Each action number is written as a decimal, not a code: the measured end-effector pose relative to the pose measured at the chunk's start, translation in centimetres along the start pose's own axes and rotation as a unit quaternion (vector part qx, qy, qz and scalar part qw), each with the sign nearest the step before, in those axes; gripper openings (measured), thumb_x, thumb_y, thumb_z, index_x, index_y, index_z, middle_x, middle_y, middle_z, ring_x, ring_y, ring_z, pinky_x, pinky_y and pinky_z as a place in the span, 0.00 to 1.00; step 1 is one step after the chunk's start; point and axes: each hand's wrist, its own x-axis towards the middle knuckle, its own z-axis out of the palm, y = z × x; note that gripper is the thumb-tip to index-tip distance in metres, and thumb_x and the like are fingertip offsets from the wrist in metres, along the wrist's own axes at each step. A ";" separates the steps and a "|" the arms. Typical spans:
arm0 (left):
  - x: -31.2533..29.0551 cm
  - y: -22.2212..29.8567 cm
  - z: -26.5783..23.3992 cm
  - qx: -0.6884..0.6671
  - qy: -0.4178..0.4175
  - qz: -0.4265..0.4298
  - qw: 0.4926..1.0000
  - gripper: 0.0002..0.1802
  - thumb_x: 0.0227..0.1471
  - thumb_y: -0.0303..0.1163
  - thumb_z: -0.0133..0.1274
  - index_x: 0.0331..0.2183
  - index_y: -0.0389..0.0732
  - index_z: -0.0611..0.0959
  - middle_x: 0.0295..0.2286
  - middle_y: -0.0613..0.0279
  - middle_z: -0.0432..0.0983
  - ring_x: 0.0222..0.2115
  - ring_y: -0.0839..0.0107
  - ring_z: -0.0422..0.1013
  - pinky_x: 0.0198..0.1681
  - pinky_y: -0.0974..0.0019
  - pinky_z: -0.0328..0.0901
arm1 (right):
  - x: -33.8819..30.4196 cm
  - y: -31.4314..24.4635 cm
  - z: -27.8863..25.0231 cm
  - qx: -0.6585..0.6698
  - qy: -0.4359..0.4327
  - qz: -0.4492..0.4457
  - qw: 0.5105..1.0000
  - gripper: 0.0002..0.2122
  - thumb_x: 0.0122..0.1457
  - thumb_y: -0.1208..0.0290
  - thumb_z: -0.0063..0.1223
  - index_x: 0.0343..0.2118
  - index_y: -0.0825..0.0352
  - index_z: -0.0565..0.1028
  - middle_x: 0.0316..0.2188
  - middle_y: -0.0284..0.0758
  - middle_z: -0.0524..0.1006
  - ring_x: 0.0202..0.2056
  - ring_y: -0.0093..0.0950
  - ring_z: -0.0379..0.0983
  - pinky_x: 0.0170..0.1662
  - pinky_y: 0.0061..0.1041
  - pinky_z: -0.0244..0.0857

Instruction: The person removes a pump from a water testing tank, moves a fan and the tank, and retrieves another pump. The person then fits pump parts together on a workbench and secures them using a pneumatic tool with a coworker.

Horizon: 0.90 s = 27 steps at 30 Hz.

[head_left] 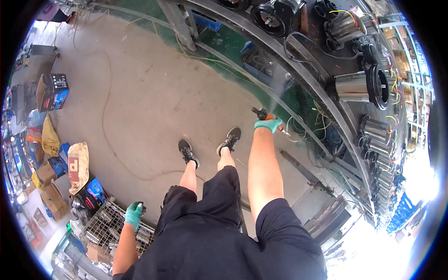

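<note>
My right hand (268, 124), in a green glove, is closed around an orange and black handheld power tool (262, 113). It is held out over the floor, beside the metal workbench frame (298, 70). The tool's dark end points up and left, and its other end sticks out past my fingers toward a thin coiled cable (295, 128). My left hand (134, 214), also gloved in green with dark fingertips, hangs low on the left. Its fingers look loosely apart, with nothing seen in them. Below and beside it is a wire basket (100, 228) of metal parts.
Silver motor-like cylinders (352, 87) with black end rings and coloured wires line the bench at right. A blue crate (255, 60) sits under it. A cable (108, 93) runs across the floor. Boxes (52, 92) and a printed sack (78, 167) stand at left.
</note>
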 end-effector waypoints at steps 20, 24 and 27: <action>0.1 -0.6 0.0 0.003 -0.005 0.005 1.000 0.12 0.64 0.33 0.51 0.45 0.38 0.80 0.31 0.60 0.82 0.28 0.73 0.76 0.33 0.68 0.69 | -3.6 -0.6 1.9 0.035 0.033 0.003 0.999 0.21 0.58 0.50 0.53 0.50 0.53 0.67 0.46 0.31 0.73 0.43 0.30 0.73 0.52 0.30 0.69; 0.2 -0.1 0.4 -0.008 -0.005 0.010 1.000 0.12 0.64 0.33 0.51 0.45 0.38 0.80 0.31 0.60 0.82 0.27 0.73 0.76 0.32 0.69 0.68 | -4.5 -1.5 2.8 0.008 -0.033 -0.025 0.999 0.22 0.58 0.48 0.52 0.51 0.54 0.68 0.47 0.32 0.73 0.46 0.32 0.73 0.54 0.33 0.69; -0.1 0.9 0.8 0.005 -0.004 0.010 1.000 0.12 0.64 0.33 0.51 0.45 0.37 0.80 0.31 0.59 0.82 0.28 0.72 0.76 0.33 0.69 0.69 | -4.0 -2.6 3.4 0.027 0.006 -0.015 0.999 0.23 0.58 0.48 0.51 0.52 0.55 0.68 0.48 0.32 0.73 0.46 0.32 0.72 0.55 0.33 0.69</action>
